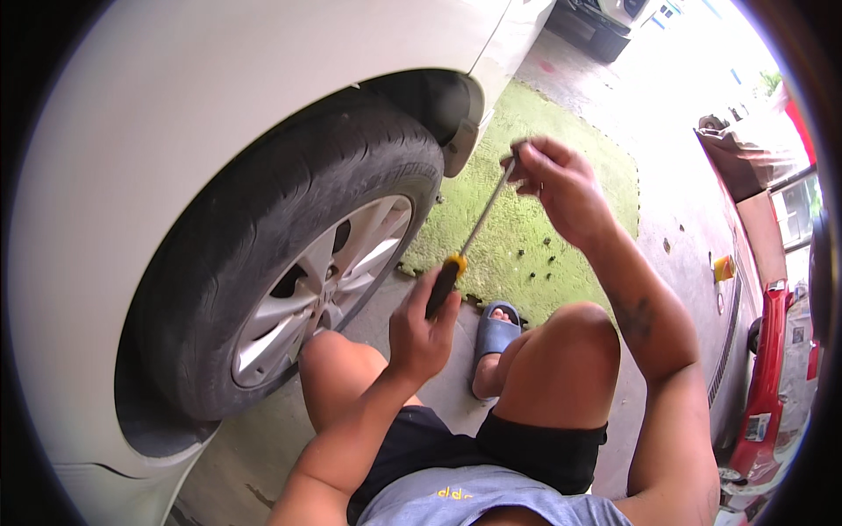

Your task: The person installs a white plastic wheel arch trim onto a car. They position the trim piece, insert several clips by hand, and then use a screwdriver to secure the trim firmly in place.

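My left hand [423, 331] is wrapped round the black and yellow handle of a screwdriver [488, 210]. Its thin metal shaft slants up and to the right. At the tip, my right hand [561, 186] pinches a small dark piece [521, 147], too small to name, which appears to touch the shaft's end. Just left of the screwdriver stands a car wheel with a black tyre [289, 184] and a silver alloy rim [303, 309], set in the wheel arch of a white car [175, 96].
A green foam mat [579, 145] covers the floor ahead, with several small dark pieces [522, 252] scattered on it. My foot wears a blue slide sandal [498, 335]. A yellow tin [724, 268] and a red car bumper [761, 386] are at the right. Another vehicle [605, 26] stands far back.
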A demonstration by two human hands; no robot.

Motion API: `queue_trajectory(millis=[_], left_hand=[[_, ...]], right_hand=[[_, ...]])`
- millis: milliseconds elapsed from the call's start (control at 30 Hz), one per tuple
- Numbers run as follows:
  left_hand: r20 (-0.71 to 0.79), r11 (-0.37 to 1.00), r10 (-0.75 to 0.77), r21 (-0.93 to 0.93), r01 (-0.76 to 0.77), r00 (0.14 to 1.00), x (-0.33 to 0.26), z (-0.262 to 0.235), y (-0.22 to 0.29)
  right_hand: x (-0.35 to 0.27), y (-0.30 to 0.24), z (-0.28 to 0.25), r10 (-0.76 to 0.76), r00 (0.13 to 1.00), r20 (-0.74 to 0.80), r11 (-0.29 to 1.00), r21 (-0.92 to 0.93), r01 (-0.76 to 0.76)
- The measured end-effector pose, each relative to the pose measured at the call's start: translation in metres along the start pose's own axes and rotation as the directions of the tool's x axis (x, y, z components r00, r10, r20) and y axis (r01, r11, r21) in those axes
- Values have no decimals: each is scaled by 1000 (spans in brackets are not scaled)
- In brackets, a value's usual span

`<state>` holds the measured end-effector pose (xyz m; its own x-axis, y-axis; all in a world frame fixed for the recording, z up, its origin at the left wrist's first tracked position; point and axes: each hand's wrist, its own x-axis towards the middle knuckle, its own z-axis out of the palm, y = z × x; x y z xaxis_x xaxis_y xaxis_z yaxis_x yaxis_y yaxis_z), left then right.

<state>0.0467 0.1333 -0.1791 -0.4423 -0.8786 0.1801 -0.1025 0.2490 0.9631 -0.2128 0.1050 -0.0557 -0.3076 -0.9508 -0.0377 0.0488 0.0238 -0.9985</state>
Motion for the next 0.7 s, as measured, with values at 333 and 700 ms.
queue_trajectory(millis=[333,700], left_hand=[[-260,999,14,-37,-24,965,33,22,-15],[-327,990,103,-54,-128,939,43,25,-6]], right_hand=[[33,-4,83,-108,982,-154,986,108,125],[52,-7,74,-90,990,-104,959,258,115]])
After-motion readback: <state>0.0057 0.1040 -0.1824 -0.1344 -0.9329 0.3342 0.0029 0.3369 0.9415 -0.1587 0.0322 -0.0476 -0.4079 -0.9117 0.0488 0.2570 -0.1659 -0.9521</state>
